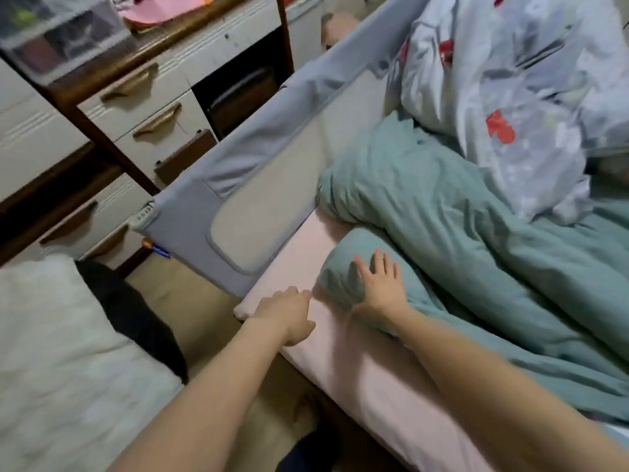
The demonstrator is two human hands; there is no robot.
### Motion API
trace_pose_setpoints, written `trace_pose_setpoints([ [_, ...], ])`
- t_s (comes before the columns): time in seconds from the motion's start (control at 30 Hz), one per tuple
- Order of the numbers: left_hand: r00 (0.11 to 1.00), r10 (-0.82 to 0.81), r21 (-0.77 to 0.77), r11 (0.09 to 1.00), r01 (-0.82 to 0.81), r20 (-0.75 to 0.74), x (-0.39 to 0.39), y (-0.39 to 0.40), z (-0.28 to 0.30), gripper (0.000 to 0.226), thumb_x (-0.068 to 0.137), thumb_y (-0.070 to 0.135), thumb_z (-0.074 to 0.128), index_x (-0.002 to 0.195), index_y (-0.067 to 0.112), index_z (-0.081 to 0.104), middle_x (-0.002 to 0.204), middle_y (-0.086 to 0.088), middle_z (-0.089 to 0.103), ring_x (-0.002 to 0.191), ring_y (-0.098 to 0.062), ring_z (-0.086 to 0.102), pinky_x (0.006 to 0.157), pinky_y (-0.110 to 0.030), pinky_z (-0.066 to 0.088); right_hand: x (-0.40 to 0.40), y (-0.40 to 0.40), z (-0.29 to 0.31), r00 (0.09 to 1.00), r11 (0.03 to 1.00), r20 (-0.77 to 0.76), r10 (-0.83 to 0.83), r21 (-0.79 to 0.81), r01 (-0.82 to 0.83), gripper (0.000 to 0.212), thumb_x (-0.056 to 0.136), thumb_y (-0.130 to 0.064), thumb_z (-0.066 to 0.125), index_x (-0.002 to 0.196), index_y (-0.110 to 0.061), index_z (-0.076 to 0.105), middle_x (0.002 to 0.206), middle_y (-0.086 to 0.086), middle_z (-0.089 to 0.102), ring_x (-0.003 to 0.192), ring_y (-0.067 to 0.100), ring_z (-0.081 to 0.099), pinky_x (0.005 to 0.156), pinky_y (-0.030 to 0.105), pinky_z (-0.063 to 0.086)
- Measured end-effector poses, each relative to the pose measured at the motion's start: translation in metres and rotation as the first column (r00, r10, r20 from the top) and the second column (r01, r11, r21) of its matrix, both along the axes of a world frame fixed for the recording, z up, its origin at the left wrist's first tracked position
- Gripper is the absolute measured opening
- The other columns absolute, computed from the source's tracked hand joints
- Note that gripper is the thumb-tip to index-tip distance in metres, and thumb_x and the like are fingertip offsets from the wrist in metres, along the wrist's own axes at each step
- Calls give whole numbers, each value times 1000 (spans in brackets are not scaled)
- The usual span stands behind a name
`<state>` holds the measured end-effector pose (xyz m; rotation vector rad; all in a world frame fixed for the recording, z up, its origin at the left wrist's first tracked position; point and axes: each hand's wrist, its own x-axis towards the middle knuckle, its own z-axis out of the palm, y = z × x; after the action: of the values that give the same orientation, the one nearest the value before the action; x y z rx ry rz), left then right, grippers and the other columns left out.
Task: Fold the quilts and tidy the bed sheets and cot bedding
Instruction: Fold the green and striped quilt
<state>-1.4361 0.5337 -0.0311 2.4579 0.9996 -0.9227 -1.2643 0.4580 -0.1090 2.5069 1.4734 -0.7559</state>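
Head cam, lower middle: my left hand (289, 313) pinches the pink sheet (357, 362) taut while my flat, relaxed right hand (383, 287) pins the green quilt (459, 240).

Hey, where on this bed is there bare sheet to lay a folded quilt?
Bare pink sheet runs along the near edge, between the grey bed rail and the green quilt; the left hand sits on it. Farther in it is crowded: the right hand presses the green quilt, and the printed quilt is heaped behind.
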Motion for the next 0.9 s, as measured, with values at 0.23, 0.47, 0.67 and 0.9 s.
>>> trace_pose_setpoints([
  [0.23,989,-145,-17,989,146,28,25,53,-20,51,96,34,47,142,14,34,140,-11,40,126,-33,43,99,-44,37,13,24,-32,995,997,102,14,-78,-6,37,98,-14,38,134,-18,43,147,17,34,129,34,39,102,42,33],
  [0.47,959,163,-88,985,-146,230,32,59,-38,100,83,41,68,153,13,2,152,-15,24,139,-34,26,111,-46,30,35,19,10,684,614,-484,-546,323,720,13,91,-5,45,78,-4,45,75,13,51,75,25,47,59,32,33],
  [0.67,905,270,-170,960,-225,329,48,18,-25,147,54,69,78,148,23,-25,161,-11,-3,147,-34,-5,115,-57,10,58,-20,90,536,400,-677,-505,366,840,23,94,-17,50,72,-16,43,67,5,43,63,14,42,58,30,32],
  [0.9,753,464,-266,885,-381,466,79,-37,-18,99,81,44,68,153,22,5,155,-8,23,142,-35,20,112,-57,25,32,-41,131,425,323,-834,-353,318,892,11,94,-19,50,86,-12,53,81,10,50,77,21,46,72,35,37],
])
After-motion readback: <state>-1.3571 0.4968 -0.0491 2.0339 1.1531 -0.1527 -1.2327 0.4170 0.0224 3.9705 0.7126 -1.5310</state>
